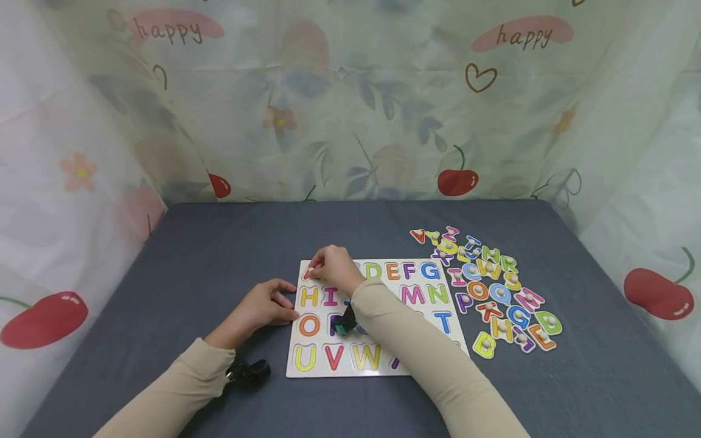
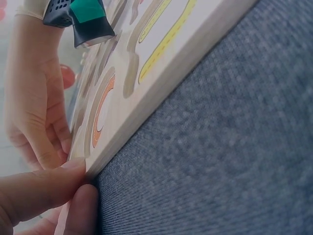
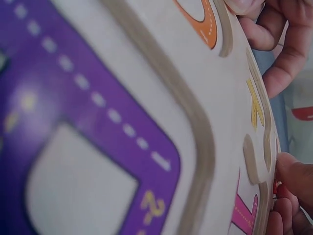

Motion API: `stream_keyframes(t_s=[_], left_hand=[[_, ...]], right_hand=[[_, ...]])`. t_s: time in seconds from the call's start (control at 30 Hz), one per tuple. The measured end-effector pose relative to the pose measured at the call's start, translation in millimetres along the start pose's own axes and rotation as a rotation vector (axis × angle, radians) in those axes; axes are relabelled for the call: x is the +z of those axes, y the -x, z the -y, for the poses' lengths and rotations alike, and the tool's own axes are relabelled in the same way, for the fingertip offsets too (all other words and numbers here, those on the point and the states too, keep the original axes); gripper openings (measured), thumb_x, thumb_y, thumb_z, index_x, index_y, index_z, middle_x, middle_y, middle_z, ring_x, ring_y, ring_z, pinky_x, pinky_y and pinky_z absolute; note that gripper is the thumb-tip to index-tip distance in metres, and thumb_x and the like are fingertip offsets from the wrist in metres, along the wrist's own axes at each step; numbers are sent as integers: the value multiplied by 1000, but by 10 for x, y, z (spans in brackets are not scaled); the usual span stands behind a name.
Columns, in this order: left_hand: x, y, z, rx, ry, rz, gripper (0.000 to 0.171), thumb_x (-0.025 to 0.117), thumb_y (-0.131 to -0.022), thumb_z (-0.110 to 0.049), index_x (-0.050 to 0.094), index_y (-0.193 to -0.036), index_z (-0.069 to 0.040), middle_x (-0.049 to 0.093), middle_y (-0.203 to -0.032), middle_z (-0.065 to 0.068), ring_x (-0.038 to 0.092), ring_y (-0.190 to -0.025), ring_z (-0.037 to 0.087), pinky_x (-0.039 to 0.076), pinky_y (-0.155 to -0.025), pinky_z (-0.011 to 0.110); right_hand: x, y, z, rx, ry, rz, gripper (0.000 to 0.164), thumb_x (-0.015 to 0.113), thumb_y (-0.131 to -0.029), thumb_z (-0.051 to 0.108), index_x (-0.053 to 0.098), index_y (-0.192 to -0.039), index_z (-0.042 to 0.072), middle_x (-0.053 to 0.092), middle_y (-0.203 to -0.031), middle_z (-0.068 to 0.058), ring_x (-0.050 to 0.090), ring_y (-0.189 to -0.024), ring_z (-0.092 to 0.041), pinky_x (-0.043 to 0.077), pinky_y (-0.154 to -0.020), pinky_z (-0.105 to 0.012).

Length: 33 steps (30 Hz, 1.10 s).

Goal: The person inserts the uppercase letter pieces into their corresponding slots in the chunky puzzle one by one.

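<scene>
A pale wooden alphabet puzzle board (image 1: pixel 292 366) with letter-shaped recesses lies on the table. My right hand (image 1: pixel 335 267) reaches across it to the top left corner. Its thumb and fingertips pinch a red letter A piece (image 1: pixel 306 275), mostly covered by the fingers, over the A recess. In the right wrist view a bit of red (image 3: pixel 279 187) shows beneath those fingertips. My left hand (image 1: pixel 268 304) holds the board's left edge beside the H and O rows. The left wrist view shows its thumb (image 2: pixel 68 171) on the rim, with a finger against the side.
Several loose letter pieces with knobs, among them a green D (image 1: pixel 549 323) and a yellow B (image 1: pixel 484 345), lie heaped right of the board. Black wrist cameras (image 1: pixel 249 371) sit on both wrists. Patterned curtain (image 1: pixel 339 121) stands behind the dark table (image 1: pixel 219 243).
</scene>
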<state>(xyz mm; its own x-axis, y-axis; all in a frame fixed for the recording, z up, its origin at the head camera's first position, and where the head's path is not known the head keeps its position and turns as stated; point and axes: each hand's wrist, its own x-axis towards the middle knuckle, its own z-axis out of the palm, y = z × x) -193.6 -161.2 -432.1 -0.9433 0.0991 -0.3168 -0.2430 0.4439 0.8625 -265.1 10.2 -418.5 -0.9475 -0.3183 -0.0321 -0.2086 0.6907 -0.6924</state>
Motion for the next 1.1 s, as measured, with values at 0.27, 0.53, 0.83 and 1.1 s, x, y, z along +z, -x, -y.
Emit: stream_keyframes(t_s=[0.27,0.53,0.83,1.1], left_hand=[[-6,9,-21,1,-9,-5,54,79,-68,2,53,-116,-2,59,-79,11,61,-64,17,55,-61,32],[2,8,-16,-6,-2,-8,54,78,-68,2,53,-116,-2,59,-79,12,61,-63,17,55,-61,32],[-1,14,-11,-10,-18,-13,54,79,-69,-1,53,-116,-3,59,-79,11,61,-64,17,55,-62,32],[-6,10,0,-11,4,1,56,80,-68,-2,54,-117,-4,58,-81,12,61,-66,18,55,-63,32]], right_hand=[[-6,-28,-6,29,-28,28,8,77,-76,17,69,-78,14,59,-67,3,51,-61,-9,40,-54,-19],[-18,-36,17,51,-29,45,9,77,-76,15,68,-78,12,57,-67,2,50,-61,-10,38,-53,-20],[-14,-40,25,47,-38,56,12,76,-76,15,67,-82,12,56,-68,2,49,-63,-10,38,-55,-20],[-128,1,-32,17,-117,67,22,76,-78,22,65,-94,11,59,-76,0,52,-69,-13,40,-60,-22]])
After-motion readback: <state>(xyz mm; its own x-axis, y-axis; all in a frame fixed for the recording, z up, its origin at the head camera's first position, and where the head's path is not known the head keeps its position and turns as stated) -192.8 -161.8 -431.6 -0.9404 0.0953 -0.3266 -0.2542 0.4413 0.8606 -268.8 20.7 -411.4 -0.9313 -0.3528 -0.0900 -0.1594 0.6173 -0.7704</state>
